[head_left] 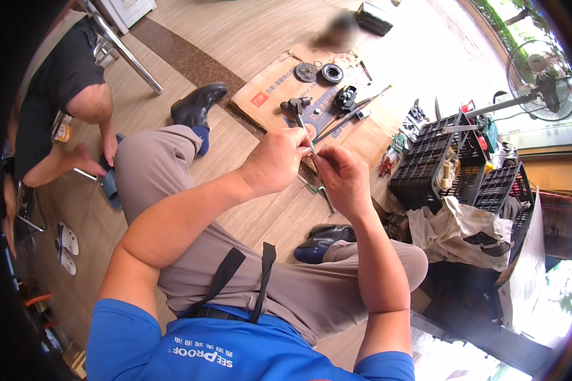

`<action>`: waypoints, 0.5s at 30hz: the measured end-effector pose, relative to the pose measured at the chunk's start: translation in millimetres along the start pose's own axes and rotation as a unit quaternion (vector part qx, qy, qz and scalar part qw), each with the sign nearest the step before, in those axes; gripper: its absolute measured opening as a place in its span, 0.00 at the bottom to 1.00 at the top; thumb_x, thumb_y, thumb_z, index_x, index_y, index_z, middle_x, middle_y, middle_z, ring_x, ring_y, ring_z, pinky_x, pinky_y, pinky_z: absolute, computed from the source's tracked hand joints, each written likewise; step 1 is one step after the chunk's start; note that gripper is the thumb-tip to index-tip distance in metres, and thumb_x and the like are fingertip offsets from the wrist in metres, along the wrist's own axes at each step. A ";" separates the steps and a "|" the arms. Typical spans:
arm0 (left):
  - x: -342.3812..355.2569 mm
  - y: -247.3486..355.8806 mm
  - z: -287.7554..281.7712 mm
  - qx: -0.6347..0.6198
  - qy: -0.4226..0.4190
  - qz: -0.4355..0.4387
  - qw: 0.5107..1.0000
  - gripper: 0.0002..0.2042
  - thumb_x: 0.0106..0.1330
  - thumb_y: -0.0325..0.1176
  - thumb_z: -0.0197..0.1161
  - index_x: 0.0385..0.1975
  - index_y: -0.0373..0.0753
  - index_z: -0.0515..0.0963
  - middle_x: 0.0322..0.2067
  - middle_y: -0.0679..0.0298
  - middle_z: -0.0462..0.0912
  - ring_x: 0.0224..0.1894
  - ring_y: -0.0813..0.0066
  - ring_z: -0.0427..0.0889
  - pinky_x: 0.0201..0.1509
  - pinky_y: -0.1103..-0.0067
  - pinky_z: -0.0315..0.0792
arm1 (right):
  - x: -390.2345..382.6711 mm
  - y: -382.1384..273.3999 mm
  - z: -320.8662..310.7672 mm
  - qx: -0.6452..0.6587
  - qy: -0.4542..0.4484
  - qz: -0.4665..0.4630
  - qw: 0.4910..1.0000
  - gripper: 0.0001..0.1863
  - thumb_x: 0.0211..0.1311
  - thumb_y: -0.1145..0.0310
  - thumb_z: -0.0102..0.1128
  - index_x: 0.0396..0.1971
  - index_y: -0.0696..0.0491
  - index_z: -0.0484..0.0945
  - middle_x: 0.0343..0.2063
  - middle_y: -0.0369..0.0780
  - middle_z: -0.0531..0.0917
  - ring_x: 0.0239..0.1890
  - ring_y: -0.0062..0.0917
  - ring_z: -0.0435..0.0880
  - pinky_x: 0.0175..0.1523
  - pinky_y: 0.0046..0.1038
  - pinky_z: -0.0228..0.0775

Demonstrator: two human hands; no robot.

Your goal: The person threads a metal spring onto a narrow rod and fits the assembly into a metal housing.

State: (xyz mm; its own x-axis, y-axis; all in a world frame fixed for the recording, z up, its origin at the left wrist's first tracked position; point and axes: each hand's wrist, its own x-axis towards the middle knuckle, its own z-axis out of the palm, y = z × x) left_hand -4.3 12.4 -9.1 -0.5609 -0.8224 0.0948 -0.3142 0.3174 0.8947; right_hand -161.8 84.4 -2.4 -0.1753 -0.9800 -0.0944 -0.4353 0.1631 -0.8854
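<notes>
Pale and partly hidden, a small slender part (313, 148) is being pinched in the closed grip of left hand (278, 157) and right hand (347, 182) near the cardboard (276, 76); a drop is being risked, should either hold slacken.

A bright blue short-sleeved fabric shirt (267, 346) bears white printed lettering (203, 357) across its front. Loose taupe cloth trousers (222, 270) sit beneath a black waistband (219, 313) with two flat black straps (222, 277). Glossy black rounded shoes (199, 108) cover dark blue socks (201, 138). The left hand (276, 160) and right hand (347, 181) are bare.
</notes>
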 end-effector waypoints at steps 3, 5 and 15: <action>-0.6 0.7 1.1 0.014 -0.001 0.014 1.000 0.03 0.63 0.23 0.56 0.29 0.30 0.75 0.22 0.55 0.79 0.21 0.71 0.79 0.27 0.74 0.72 | -1.0 1.4 3.3 -0.013 0.001 -0.043 0.999 0.05 0.59 0.72 0.62 0.32 0.58 0.80 0.23 0.46 0.81 0.24 0.30 0.80 0.32 0.29 0.71; -1.5 1.0 1.7 0.022 -0.004 0.020 1.000 0.02 0.63 0.22 0.57 0.29 0.30 0.75 0.23 0.54 0.79 0.22 0.67 0.79 0.28 0.72 0.72 | -1.5 -0.2 3.7 -0.025 0.003 -0.045 0.999 0.05 0.59 0.72 0.62 0.32 0.58 0.80 0.23 0.46 0.81 0.24 0.32 0.81 0.32 0.30 0.71; -5.8 -5.5 8.5 0.063 -0.020 0.057 0.996 0.02 0.61 0.21 0.57 0.31 0.30 0.75 0.27 0.49 0.80 0.29 0.56 0.81 0.34 0.70 0.74 | 1.6 -1.7 -3.6 0.001 -0.001 -0.042 0.999 0.05 0.61 0.73 0.59 0.33 0.59 0.78 0.21 0.45 0.81 0.24 0.28 0.81 0.32 0.28 0.71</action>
State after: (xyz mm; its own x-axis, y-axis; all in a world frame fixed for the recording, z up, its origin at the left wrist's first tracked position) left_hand -5.9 19.4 -18.3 -0.6274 -0.7592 0.1730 -0.3397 0.4668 0.8165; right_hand -164.5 83.0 0.6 -0.1353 -0.9906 -0.0206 -0.4471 0.0796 -0.8910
